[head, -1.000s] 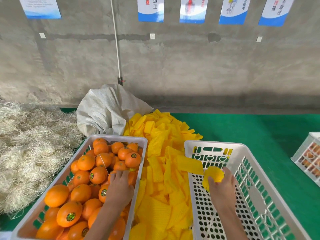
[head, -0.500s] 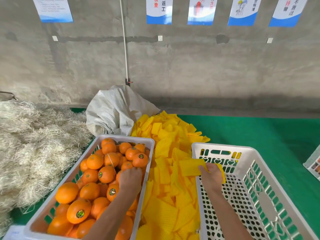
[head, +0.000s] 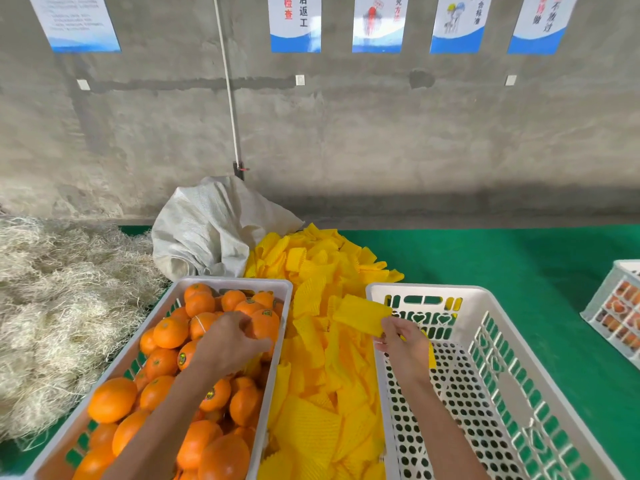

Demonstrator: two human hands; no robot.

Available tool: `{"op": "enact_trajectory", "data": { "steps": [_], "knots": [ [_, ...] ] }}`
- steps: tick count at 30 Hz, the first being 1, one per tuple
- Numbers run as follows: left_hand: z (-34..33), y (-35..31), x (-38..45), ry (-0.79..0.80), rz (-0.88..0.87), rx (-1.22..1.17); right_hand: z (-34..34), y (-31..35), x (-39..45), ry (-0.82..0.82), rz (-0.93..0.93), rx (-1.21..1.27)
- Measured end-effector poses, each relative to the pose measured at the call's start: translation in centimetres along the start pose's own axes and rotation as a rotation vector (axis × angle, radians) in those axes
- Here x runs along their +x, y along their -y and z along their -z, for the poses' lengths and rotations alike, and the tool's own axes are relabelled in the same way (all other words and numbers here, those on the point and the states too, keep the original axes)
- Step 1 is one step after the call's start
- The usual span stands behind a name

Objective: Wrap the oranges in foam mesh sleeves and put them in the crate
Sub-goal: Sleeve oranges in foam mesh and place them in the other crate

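Progress: early, by my read. The crate (head: 491,403) under your right hand (head: 403,344) shows only bare perforated floor where visible.
Left hand (head: 232,344): fingers curled round an orange (head: 265,323) at the far end of the full bin (head: 221,282); not lifted clear.
Right hand: pinching a sleeve (head: 362,315) at its near end, over the crate's left rim.
Sleeves: pile (head: 322,375) lies between your hands.
Left to do: sleeve this orange, drop it in the crate, repeat for the full bin.
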State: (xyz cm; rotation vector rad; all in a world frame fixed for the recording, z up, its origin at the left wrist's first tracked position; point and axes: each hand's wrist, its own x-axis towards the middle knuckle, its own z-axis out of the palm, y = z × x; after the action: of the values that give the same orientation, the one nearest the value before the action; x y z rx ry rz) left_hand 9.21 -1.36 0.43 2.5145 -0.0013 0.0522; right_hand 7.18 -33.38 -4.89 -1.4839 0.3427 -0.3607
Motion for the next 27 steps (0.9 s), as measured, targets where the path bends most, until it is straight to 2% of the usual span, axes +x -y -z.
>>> {"op": "enact_trajectory", "data": {
  "steps": [2, 5, 6, 8, 11, 15, 18, 22, 24, 27],
  "knots": [
    [0.2, -1.8, -1.0, 0.041, 0.051, -0.474, -1.2, 0.6, -0.9, -0.022, 0.105, -0.033],
    [-1.1, -4.2, -2.2, 0.192, 0.138, -1.14, -2.9, 1.7, -2.5, 0.003, 0.266, -0.063],
    [-1.7, -5.0, -2.6, 0.228, 0.178, -1.286, -3.4, 2.0, -2.9, 0.048, 0.306, -0.086],
    [-2.8, -6.1, -3.3, 0.282, 0.234, -1.414, -4.4, 2.4, -3.6, 0.167, 0.34, -0.154],
    [-4.8, -7.0, -4.4, 0.273, 0.2, -1.338, -5.5, 2.0, -4.6, 0.294, 0.311, -0.196],
    [-6.8, -7.5, -5.1, 0.105, 0.256, -1.235, -6.3, 0.9, -5.7, 0.382, 0.217, -0.185],
    [-7.5, -7.2, -5.0, -0.011, 0.34, -1.209, -6.3, 0.5, -6.2, 0.376, 0.234, -0.297],
    [-7.4, -6.3, -5.0, -0.079, 0.265, -1.123, -6.0, 0.7, -6.7, 0.306, 0.237, -0.292],
    [-7.4, -5.9, -5.2, -0.112, 0.222, -1.057, -5.7, 1.4, -6.6, 0.242, 0.057, -0.1],
    [-7.0, -5.2, -5.1, -0.173, 0.204, -0.984, -4.9, 2.5, -6.4, 0.194, -0.331, 0.454]
  ]
}}
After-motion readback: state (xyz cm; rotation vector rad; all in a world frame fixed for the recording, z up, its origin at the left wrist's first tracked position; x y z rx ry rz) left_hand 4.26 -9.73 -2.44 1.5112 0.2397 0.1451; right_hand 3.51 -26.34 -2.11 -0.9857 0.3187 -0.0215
